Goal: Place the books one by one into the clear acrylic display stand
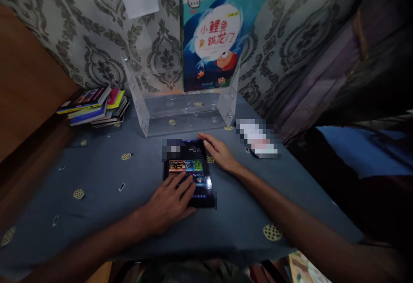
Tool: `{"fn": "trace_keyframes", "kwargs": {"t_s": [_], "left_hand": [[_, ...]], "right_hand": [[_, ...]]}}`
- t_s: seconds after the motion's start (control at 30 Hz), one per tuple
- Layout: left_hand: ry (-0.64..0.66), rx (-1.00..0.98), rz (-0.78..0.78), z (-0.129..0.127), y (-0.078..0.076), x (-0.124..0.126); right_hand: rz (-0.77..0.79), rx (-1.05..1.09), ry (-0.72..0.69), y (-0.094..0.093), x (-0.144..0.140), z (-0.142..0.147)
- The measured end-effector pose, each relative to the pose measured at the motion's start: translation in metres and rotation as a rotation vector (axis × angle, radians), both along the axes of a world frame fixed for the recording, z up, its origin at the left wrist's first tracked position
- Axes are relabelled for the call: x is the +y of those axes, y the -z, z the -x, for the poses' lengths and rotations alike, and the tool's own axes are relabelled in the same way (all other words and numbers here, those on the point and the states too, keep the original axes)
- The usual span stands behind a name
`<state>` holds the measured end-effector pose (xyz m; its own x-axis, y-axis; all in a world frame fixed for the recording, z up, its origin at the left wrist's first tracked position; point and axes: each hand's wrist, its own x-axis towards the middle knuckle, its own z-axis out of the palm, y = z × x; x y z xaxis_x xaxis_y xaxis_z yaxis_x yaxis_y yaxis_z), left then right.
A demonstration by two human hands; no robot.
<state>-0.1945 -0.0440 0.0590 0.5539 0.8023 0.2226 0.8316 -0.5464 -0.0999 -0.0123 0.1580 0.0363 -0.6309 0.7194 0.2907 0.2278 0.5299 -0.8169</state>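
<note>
A dark-covered book (pixel 189 162) lies flat on the blue-grey cloth-covered table (pixel 106 188), just in front of me. My left hand (pixel 171 201) rests palm down on its near half, fingers spread over the cover. My right hand (pixel 219 152) lies flat at the book's far right corner, fingertips touching its edge. Behind the book stands a clear acrylic rack (pixel 183 111) with a blue picture book (pixel 213 33) upright in it, leaning against the wall.
A stack of thin colourful books (pixel 95 106) lies at the back left by a wooden panel (pixel 26 76). A blurred flat object (pixel 258 139) lies right of the rack. Patterned wallpaper backs the table. More books (pixel 306 270) show below the table's near right edge.
</note>
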Motion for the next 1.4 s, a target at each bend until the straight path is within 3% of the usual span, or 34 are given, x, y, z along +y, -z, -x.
{"fn": "trace_keyframes", "kwargs": {"t_s": [0.17, 0.47, 0.83, 1.2, 1.4], "left_hand": [[0.055, 0.066, -0.019, -0.015, 0.000, 0.014], [0.136, 0.068, -0.239, -0.018, -0.004, 0.018], [0.134, -0.065, -0.134, -0.016, -0.015, 0.021], [0.124, -0.093, -0.174, -0.019, -0.016, 0.021], [0.098, -0.019, -0.200, -0.021, -0.013, 0.017]], "right_hand": [[-0.009, 0.048, 0.007, 0.000, 0.006, -0.005], [0.001, 0.043, 0.000, -0.007, 0.004, -0.009], [-0.024, 0.037, -0.003, -0.007, 0.005, -0.008], [-0.027, 0.032, -0.011, -0.006, 0.006, -0.008], [-0.158, -0.058, -0.015, 0.004, 0.005, -0.007]]}}
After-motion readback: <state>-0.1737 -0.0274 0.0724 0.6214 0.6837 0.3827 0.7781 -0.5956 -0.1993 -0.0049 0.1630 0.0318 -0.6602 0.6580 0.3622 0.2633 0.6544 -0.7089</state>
